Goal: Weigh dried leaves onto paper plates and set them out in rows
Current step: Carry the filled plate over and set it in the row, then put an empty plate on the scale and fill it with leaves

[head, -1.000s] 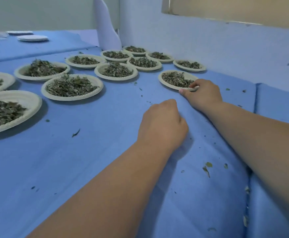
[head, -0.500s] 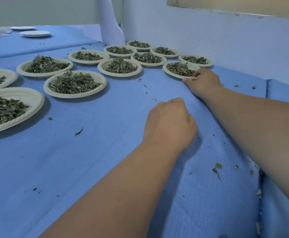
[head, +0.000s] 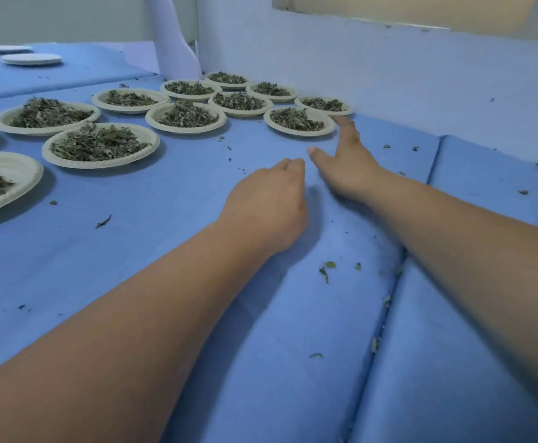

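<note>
Parked near the far edge of the table (head: 165,251): plate (head: 296,133) of leaves (head: 295,118). Likely light, floppy, quick to spill; best pinched at the rim, kept level. Right hand (head: 347,167) spread, fingertip beside rim; left hand (head: 267,203) curled, seemingly empty.

Blue cloth (head: 133,251), white paper roll (head: 173,43)

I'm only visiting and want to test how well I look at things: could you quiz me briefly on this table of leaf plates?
1. True or false: the right hand is lifting a plate of leaves.
2. The empty plates lie: A) far left at the back, B) at the far right, C) at the near edge.
3. Fill in: the left hand rests, fingers curled, on the ___ cloth.
Key: 1 false, its fingers are straight, beside a filled plate; 2 A; 3 blue.
</note>
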`<action>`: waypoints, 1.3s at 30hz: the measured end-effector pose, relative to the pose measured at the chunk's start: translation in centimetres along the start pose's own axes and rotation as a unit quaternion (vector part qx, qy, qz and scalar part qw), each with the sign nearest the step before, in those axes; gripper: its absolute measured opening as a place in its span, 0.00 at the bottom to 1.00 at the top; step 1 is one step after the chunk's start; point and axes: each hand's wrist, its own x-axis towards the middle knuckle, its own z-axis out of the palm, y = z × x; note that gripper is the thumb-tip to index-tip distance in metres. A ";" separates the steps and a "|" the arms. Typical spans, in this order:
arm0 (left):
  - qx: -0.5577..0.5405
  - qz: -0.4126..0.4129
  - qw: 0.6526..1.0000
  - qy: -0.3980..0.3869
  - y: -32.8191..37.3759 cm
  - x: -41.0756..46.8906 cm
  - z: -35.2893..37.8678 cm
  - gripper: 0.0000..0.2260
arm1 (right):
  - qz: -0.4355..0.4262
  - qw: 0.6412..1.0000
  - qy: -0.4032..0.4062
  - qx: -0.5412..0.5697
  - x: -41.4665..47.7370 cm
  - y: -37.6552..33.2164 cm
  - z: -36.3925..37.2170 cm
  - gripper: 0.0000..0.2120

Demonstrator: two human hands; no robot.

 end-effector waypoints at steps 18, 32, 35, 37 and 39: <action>-0.115 0.251 0.961 0.035 29.5 -8.8 -4.3 0.25 | 0.031 0.979 0.196 0.049 -34.2 6.0 -25.6 0.28; 0.001 0.328 0.944 0.048 45.4 -7.3 -0.5 0.30 | 0.172 0.937 0.287 -0.101 -49.2 21.3 -33.4 0.16; 0.039 0.317 0.946 0.049 46.3 -6.8 -0.4 0.28 | 0.172 0.937 0.278 -0.124 -49.2 21.7 -32.8 0.15; 0.073 0.314 0.945 0.051 46.7 -6.2 -0.7 0.24 | 0.163 0.944 0.257 -0.129 -49.0 21.8 -32.4 0.16; 0.108 0.316 0.941 0.052 47.0 -5.7 -1.1 0.20 | 0.161 0.948 0.245 -0.125 -48.7 21.8 -32.3 0.16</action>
